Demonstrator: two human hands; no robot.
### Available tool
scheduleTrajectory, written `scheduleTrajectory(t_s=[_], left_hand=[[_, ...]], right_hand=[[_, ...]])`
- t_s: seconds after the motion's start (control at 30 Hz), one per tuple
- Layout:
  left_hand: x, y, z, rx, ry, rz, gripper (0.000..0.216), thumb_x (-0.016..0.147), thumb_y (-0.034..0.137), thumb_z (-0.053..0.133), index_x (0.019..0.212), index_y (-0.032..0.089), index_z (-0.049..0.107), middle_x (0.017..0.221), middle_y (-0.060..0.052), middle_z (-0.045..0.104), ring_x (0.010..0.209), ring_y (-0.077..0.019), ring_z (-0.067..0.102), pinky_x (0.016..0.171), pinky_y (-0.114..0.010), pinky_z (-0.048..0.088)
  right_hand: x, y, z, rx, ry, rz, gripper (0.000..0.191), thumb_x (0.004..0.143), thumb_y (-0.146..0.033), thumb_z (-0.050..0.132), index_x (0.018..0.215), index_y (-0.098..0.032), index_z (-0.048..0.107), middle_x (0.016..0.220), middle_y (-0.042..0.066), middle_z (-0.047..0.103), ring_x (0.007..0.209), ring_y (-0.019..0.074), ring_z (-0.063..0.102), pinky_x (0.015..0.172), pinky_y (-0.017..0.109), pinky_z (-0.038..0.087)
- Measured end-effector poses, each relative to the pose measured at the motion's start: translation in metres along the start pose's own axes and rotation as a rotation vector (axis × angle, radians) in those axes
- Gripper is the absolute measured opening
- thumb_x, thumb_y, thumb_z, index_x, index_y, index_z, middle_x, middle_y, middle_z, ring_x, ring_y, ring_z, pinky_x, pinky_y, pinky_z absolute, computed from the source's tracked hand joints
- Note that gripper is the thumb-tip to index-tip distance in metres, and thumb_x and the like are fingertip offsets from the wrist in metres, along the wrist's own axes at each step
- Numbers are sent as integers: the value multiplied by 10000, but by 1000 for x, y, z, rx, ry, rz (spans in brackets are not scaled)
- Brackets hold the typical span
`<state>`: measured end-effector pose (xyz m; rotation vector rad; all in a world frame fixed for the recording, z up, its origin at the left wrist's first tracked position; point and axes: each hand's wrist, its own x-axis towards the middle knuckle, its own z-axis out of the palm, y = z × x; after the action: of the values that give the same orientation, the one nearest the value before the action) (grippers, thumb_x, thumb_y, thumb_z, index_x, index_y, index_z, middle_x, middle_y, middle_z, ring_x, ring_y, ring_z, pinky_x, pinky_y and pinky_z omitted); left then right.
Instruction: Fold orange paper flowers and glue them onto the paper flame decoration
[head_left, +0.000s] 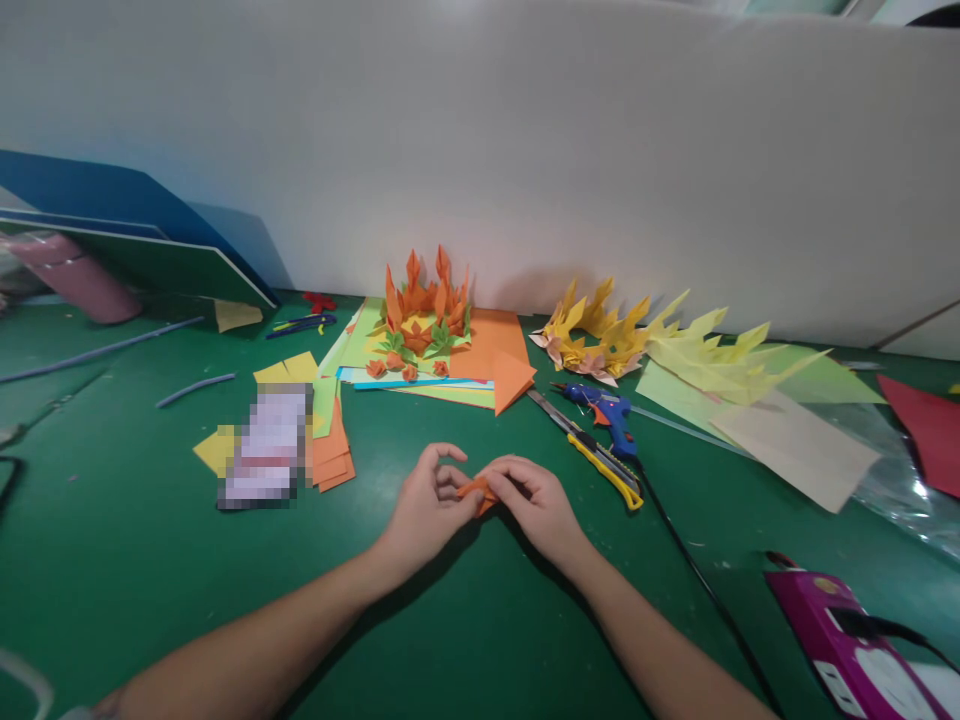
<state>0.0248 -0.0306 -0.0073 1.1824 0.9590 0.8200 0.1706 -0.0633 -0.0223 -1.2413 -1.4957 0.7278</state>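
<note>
One small folded piece of orange paper [486, 494] is held in front of me, low over the green surface [465, 640]. My left hand [424, 510] pinches its left end between thumb and fingers, the other fingers loosely curled. My right hand [541, 508] grips the right side likewise, thumb on top; the fingers partly hide the folds.

Left of my hands lie a stack of orange paper squares [331, 465] and, beside it, a rectangular object [270, 445] whose details are blurred out. Beyond my hands, an orange paper crown with green leaves [418, 338] stands on coloured sheets, with three small orange paper pieces [409, 373] in front of it. A yellow paper crown with pale pink flowers [611, 360] stands to its right.

Ahead and to the right, a yellow-handled utility knife [600, 465] lies with its blade extended, just beside a blue glue gun with an orange trigger [616, 415]. A magenta power strip [825, 620] sits at the near right, a black plug inserted.
</note>
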Motion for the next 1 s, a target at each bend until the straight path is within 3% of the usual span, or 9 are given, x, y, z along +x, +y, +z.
scheduleTrajectory(t_s=[0.13, 0.37, 0.6, 0.73, 1.0], left_hand=[[1, 1, -1, -32, 12, -6, 421, 583, 256, 748, 856, 197, 434, 531, 102, 574, 484, -76, 562, 502, -186, 406], [-1, 5, 1, -92, 8, -34, 442, 559, 231, 754, 873, 195, 445, 550, 100, 589, 509, -76, 582, 534, -191, 429], [1, 2, -2, -157, 4, -60, 435, 565, 245, 759, 872, 193, 455, 545, 93, 595, 482, -69, 565, 512, -180, 409], [2, 1, -5, -185, 26, -51, 444, 568, 260, 776, 882, 190, 470, 569, 79, 616, 513, -76, 586, 549, -188, 442], [1, 3, -5, -225, -39, -33, 444, 548, 304, 820, 869, 174, 543, 639, 41, 645, 595, -94, 619, 616, -216, 482]], right_hand=[[-2, 0, 0, -81, 38, -48, 71, 786, -195, 589, 742, -195, 645, 711, 34, 675, 646, 162, 612, 615, 269, 497], [-3, -2, 3, -145, 106, -168, 94, 806, -153, 565, 747, -202, 621, 694, 20, 658, 644, 151, 606, 614, 259, 490], [-2, -1, -1, -126, 31, -346, 124, 834, -137, 551, 811, -222, 638, 763, 38, 685, 732, 165, 637, 683, 292, 518], [-2, 2, -3, -167, 21, -382, 156, 845, -134, 544, 890, -232, 656, 857, 60, 696, 810, 173, 652, 730, 312, 527], [-1, -1, -9, -234, -4, -412, 145, 843, -144, 544, 862, -224, 664, 840, 61, 690, 785, 172, 641, 719, 318, 508]])
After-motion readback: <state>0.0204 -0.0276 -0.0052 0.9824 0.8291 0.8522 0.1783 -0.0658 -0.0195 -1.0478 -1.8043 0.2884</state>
